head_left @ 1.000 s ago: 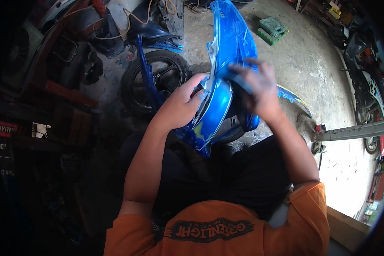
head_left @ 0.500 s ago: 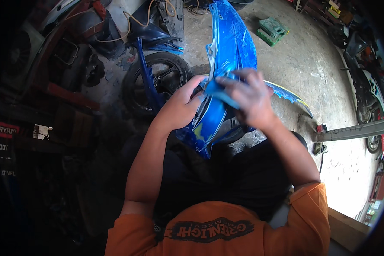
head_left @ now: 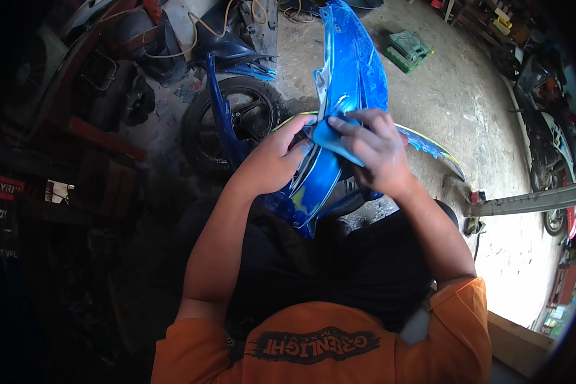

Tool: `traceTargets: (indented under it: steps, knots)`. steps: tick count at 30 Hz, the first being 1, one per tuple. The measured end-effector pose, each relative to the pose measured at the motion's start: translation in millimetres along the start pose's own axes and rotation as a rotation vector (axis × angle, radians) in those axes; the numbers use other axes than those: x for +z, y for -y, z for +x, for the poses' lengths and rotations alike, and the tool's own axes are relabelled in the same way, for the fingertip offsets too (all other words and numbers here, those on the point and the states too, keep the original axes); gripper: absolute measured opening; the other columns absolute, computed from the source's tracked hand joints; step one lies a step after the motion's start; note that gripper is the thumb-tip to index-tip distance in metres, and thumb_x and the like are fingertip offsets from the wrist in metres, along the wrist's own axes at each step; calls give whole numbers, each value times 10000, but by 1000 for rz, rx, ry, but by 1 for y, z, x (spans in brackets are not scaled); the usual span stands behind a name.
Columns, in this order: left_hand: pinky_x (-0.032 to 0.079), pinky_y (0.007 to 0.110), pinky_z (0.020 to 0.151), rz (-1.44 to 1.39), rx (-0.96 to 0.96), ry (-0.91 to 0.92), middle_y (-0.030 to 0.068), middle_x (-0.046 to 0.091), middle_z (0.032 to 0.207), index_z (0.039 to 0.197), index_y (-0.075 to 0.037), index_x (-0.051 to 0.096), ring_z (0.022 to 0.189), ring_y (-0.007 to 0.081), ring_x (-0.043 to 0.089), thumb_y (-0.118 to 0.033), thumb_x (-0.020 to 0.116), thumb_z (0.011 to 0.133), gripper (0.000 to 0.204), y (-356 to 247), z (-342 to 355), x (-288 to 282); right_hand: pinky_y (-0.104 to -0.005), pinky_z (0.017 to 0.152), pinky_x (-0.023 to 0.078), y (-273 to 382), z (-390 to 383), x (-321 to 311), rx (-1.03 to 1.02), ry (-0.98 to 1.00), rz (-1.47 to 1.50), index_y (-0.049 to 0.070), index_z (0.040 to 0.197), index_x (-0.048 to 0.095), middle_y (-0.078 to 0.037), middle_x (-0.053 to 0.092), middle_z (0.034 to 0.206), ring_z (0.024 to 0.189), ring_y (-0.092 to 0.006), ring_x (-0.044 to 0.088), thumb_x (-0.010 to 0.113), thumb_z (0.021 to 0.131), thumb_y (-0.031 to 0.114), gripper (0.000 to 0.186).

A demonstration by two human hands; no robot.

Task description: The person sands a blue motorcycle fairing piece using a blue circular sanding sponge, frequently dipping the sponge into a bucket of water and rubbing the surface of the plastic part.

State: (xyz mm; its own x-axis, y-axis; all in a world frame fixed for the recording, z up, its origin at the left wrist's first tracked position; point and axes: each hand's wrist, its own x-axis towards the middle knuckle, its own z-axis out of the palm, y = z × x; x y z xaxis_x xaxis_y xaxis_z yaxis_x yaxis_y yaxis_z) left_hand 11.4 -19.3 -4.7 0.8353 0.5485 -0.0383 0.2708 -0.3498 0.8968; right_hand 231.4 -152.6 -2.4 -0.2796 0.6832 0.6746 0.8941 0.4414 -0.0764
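Note:
A long blue motorcycle fairing panel (head_left: 355, 61) with pale scuffed patches stretches away from me above my knees. My left hand (head_left: 276, 157) grips its left edge near the middle, thumb and fingers bent round the rim. Pressed to the panel's face is a thin light-blue sanding sheet (head_left: 331, 137), pinched under the curled fingers of my right hand (head_left: 381, 150). The lower part of the panel (head_left: 313, 192) shows a yellowish worn spot. Whatever lies beneath the sheet is hidden.
Behind the panel a black wheel (head_left: 237, 115) lies on the concrete floor, with a dark blue trim piece (head_left: 221, 115) leaning over it. Another blue-and-yellow panel (head_left: 432, 144) extends right. Farther off sits a green case (head_left: 409, 50). A metal beam (head_left: 528, 200) and motorcycles (head_left: 553, 147) stand at right.
My right hand, blurred before, now shows sharply, with the light-blue sheet shifted slightly right and flatter on the panel. The left hand keeps its grip.

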Motion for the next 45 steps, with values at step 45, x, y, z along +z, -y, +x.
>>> traceTargets:
  steps: [45]
  knots:
    - [493,253,824,-105,-84,82,55,647,1231,1604,2,469,927,58,553,-11,525,1129,478,-6,1,1,-506,1050,542,-14,-1,-17,-45,-80,-137,101,1075,747,-90,758,1322,1296,-352,662,716,765,127,314]
